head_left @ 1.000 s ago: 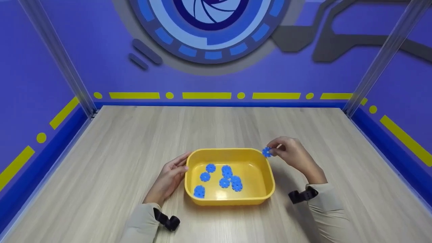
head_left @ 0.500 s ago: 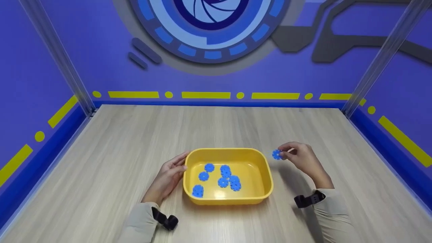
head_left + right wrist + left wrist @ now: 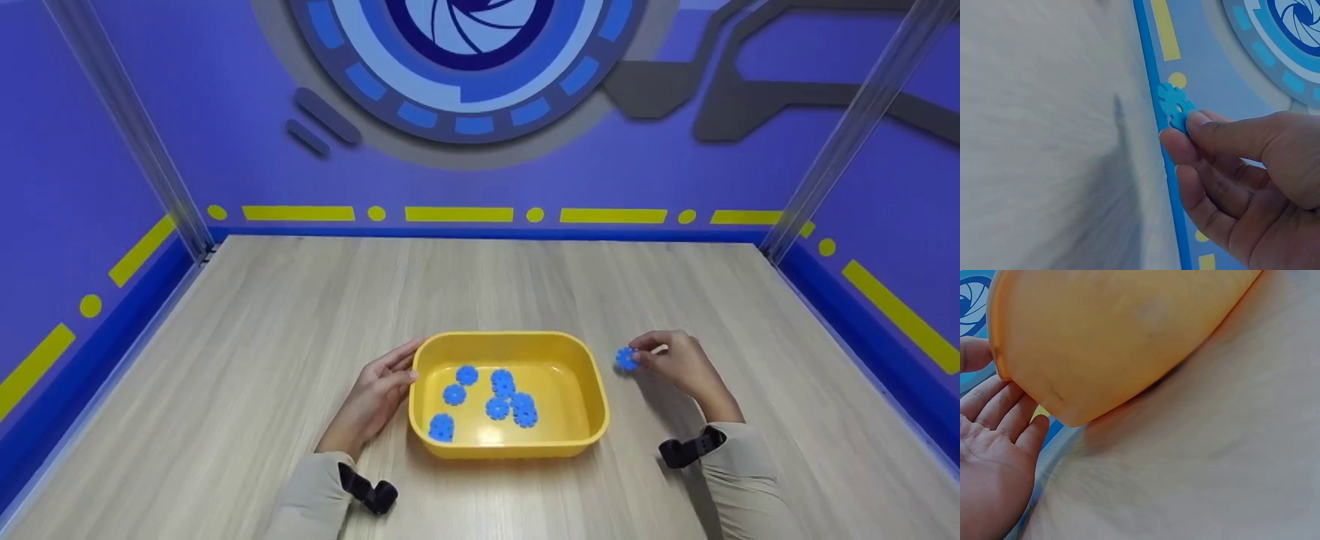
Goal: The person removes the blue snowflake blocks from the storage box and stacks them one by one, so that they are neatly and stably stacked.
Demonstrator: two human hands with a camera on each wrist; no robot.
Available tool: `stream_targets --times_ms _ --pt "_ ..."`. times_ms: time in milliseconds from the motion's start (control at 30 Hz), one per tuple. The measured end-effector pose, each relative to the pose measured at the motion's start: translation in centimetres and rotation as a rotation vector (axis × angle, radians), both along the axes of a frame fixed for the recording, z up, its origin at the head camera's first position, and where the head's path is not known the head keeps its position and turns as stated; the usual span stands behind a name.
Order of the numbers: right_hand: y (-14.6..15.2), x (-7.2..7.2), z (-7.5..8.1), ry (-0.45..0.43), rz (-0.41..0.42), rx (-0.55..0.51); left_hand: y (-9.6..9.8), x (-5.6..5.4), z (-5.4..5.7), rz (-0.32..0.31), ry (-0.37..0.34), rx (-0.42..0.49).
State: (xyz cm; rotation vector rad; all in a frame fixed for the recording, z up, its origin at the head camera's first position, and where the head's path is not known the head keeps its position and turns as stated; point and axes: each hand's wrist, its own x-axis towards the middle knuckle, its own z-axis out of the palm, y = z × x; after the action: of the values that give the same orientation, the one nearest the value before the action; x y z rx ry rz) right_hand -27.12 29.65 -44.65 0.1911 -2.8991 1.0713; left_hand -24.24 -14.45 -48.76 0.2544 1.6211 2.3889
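My left hand (image 3: pixel 379 394) holds the left end of a yellow plastic tub (image 3: pixel 510 451), thumb at the rim and fingers along the outer wall. The left wrist view shows those fingers against the tub's side (image 3: pixel 1095 343). Several blue notched discs (image 3: pixel 454 394) lie inside, some overlapping, mostly in the left and middle parts. Right of the tub, my right hand (image 3: pixel 679 367) pinches one blue notched disc (image 3: pixel 625 358) between thumb and fingertips, low over the table. In the right wrist view this disc (image 3: pixel 1171 100) has a central hole and slotted edge; its lower part is hidden by the thumb.
A light wood-grain table (image 3: pixel 480 285) lies under everything. Blue-purple printed walls (image 3: pixel 480 180) enclose its back and sides, with clear corner posts (image 3: pixel 832 142). Black cameras (image 3: pixel 367 491) are strapped to both sleeves.
My right hand has carried the blue disc from over the tub's right rim, out to the right and down toward the table. The left hand and tub stay in place.
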Motion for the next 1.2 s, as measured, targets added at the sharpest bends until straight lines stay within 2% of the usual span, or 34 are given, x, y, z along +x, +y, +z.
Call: stream_targets --times_ms 100,300,800,967,1200 --pt "0.0 0.0 -0.4 -0.017 -0.007 -0.013 0.0 0.0 0.0 -0.007 0.005 -0.001" --pt "-0.1 0.0 -0.7 -0.133 -0.015 -0.079 -0.1 0.1 0.0 -0.006 0.003 0.000" --pt "0.6 0.1 -0.7 -0.241 -0.024 -0.036 0.0 0.1 0.1 0.016 -0.012 0.001" --pt "0.6 0.2 -0.6 -0.249 -0.019 -0.033 0.0 0.1 0.1 0.015 -0.014 -0.002" --pt "0.9 0.4 -0.6 -0.209 0.011 -0.018 -0.1 0.1 0.0 0.007 0.008 -0.009"
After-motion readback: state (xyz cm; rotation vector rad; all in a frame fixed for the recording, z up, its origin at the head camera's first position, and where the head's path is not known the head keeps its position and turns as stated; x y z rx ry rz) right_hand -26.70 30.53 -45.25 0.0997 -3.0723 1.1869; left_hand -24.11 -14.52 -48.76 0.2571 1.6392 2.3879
